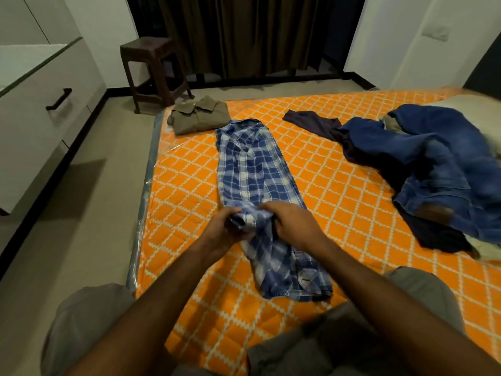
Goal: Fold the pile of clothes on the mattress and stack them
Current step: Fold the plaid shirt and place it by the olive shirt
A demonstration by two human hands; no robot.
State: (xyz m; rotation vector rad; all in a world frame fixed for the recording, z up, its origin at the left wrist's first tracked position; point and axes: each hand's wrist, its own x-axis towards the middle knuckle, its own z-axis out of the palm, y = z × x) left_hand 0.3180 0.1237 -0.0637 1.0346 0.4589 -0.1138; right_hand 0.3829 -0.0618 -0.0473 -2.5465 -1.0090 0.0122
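While bent over the mattress (339, 164), left hand (222, 226) and right hand (292, 223), fingers clamped on plaid shirt (252, 169).

orange mattress (339, 185) with white diamond lattice, blue-white plaid shirt (252, 169), olive-brown shirt (199, 116), blue jeans (433, 169), possibly navy garment (311, 119)

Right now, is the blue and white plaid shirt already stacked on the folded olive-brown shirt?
No, the blue and white plaid shirt lies stretched out on the orange mattress, beside the folded olive-brown shirt.

Worn on head, looking forward and down from the near edge of the mattress (352, 202), close above it.
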